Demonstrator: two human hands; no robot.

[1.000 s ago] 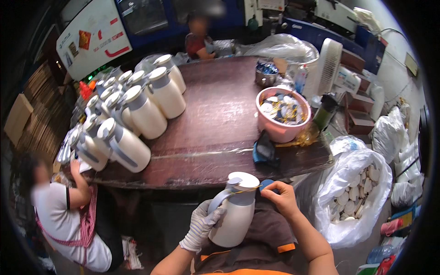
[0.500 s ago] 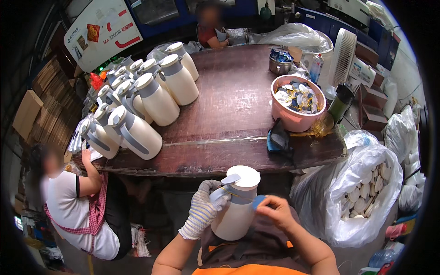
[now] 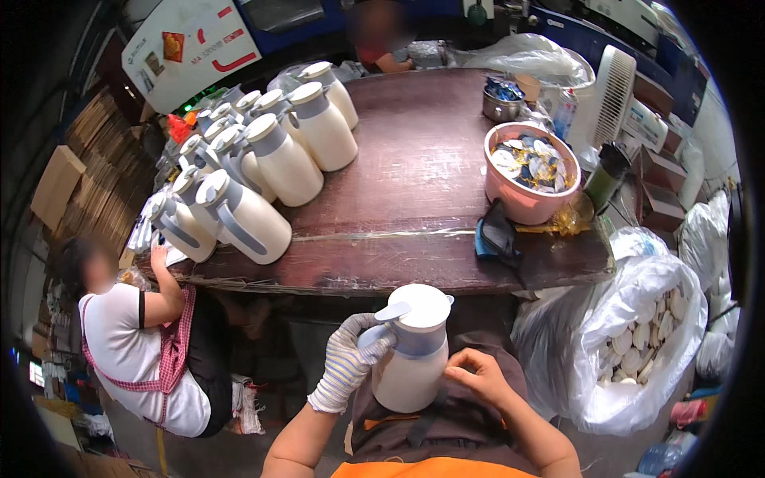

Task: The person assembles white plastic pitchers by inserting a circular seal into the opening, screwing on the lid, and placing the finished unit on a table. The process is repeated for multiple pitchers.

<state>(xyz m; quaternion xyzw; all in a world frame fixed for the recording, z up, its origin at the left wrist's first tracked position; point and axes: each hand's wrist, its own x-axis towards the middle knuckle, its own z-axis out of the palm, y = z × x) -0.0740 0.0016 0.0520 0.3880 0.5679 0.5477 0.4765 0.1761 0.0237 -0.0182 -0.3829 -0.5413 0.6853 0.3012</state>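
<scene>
1. You sit at the near edge of a dark brown wooden table (image 3: 414,183) in a crowded workshop, with stacked cardboard at the far left and machines along the back wall.
2. Your left hand (image 3: 351,358), in a white knit glove, wraps around the grey handle of a cream thermal jug (image 3: 410,354); the fingers are closed on that handle.
3. You hold the jug upright in front of your body, just below the table's near edge and above your lap, its white lid on top.
4. Your right hand (image 3: 478,374) is bare and rests against the jug's lower right side, fingers curled narrowly; you cannot tell whether it pinches anything small.
5. A cluster of matching cream jugs (image 3: 263,167) stands on the left part of the table, several leaning.
6. A pink bowl (image 3: 530,203) filled with small round pieces sits on the right part, with a dark blue cloth (image 3: 496,235) just beside it.
7. A clear plastic bag (image 3: 637,334) of pale round discs stands on the floor to your right.
8. Another person (image 3: 143,342) in a white shirt and checked apron sits at the table's left corner, one hand at the nearest jugs.
</scene>
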